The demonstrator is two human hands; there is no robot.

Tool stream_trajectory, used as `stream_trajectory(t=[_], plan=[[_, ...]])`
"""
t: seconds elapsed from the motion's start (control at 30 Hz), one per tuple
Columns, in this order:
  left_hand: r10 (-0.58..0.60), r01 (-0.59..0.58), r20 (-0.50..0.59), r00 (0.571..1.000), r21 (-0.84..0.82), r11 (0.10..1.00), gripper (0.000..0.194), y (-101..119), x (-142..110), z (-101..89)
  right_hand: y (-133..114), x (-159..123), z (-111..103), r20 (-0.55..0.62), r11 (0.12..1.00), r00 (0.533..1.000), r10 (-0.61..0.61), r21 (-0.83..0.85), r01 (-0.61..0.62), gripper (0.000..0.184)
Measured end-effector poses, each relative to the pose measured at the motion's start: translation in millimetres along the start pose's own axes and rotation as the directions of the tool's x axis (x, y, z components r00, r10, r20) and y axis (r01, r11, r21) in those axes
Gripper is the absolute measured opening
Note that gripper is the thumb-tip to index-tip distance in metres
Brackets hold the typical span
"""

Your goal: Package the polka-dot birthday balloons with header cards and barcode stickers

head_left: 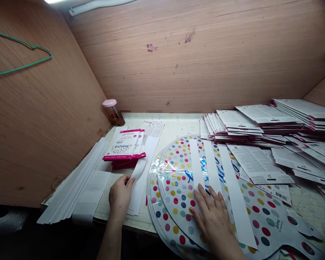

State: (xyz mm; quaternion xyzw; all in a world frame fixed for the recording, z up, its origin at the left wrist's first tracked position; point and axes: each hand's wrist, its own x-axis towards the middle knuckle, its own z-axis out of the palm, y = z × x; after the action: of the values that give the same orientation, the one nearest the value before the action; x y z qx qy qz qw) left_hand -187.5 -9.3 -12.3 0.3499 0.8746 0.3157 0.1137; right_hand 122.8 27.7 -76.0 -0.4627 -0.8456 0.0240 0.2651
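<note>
Loose polka-dot foil balloons [176, 191] under spread, open right hand [213, 224]; left of balloons, left hand [120, 196] curled on paper strip [137, 171], small packaged stack [124, 144] beyond.

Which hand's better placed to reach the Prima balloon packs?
Left, likely: the left hand is just below the Prima balloon packs; the right hand lies spread on white paper strips atop foil balloons, farther away.

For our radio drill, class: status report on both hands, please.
Left hand pinching white paper strip. Right hand flat on polka-dot foil balloon. Nothing blocking either hand.
</note>
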Motion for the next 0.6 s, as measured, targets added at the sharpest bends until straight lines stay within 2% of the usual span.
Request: stream_trajectory(t=[0.03, 0.07, 0.1, 0.13, 0.2, 0.27, 0.33, 0.4, 0.47, 0.53, 0.6], plan=[[-0.022, 0.024, 0.024, 0.999, -0.115, 0.993, 0.025, 5.6, -6.5, 0.8, -6.6, 3.1, -6.0, 0.008, 0.992, 0.999, 0.047, 0.113, -0.047, 0.051], [-0.043, 0.068, 0.096, 0.994, -0.277, 0.959, 0.029, 12.5, -14.5, 3.4, -14.5, 7.2, -12.2, 0.037, 0.961, 0.994, 0.103, 0.253, -0.109, 0.047], [-0.051, 0.140, 0.206, 0.977, -0.447, 0.883, 0.033, 20.3, -23.6, 8.2, -23.2, 12.2, -18.0, 0.095, 0.894, 0.982, 0.165, 0.406, -0.189, 0.044], [-0.034, 0.233, 0.331, 0.943, -0.585, 0.777, 0.037, 28.6, -33.6, 14.9, -32.0, 18.3, -22.9, 0.179, 0.785, 0.959, 0.222, 0.550, -0.284, 0.043], [0.031, 0.407, 0.525, 0.850, -0.694, 0.595, 0.042, 44.8, -54.2, 32.7, -46.8, 32.7, -28.3, 0.368, 0.485, 0.882, 0.294, 0.738, -0.469, 0.045], [0.078, 0.491, 0.611, 0.787, -0.698, 0.522, 0.044, 57.5, -72.1, 51.1, -54.1, 47.7, -28.1, 0.484, 0.205, 0.807, 0.339, 0.799, -0.565, 0.051], [0.118, 0.511, 0.645, 0.755, -0.692, 0.509, 0.043, 64.8, -83.9, 64.2, -53.0, 60.5, -25.0, 0.504, 0.047, 0.773, 0.387, 0.826, -0.562, 0.050], [0.155, 0.524, 0.673, 0.723, -0.681, 0.511, 0.042, 67.5, -88.4, 69.9, -46.9, 69.4, -22.3, 0.516, -0.018, 0.754, 0.407, 0.830, -0.558, 0.045], [0.172, 0.530, 0.692, 0.701, -0.668, 0.523, 0.048, 67.6, -86.9, 69.8, -40.1, 74.8, -21.3, 0.552, -0.052, 0.736, 0.392, 0.812, -0.582, 0.044], [0.156, 0.518, 0.692, 0.705, -0.653, 0.552, 0.056, 67.1, -82.4, 67.7, -35.5, 77.6, -20.7, 0.576, -0.066, 0.718, 0.392, 0.796, -0.602, 0.045], [0.133, 0.487, 0.670, 0.730, -0.646, 0.588, 0.054, 66.5, -77.7, 66.5, -33.2, 79.4, -19.1, 0.573, -0.066, 0.710, 0.410, 0.794, -0.604, 0.045]])
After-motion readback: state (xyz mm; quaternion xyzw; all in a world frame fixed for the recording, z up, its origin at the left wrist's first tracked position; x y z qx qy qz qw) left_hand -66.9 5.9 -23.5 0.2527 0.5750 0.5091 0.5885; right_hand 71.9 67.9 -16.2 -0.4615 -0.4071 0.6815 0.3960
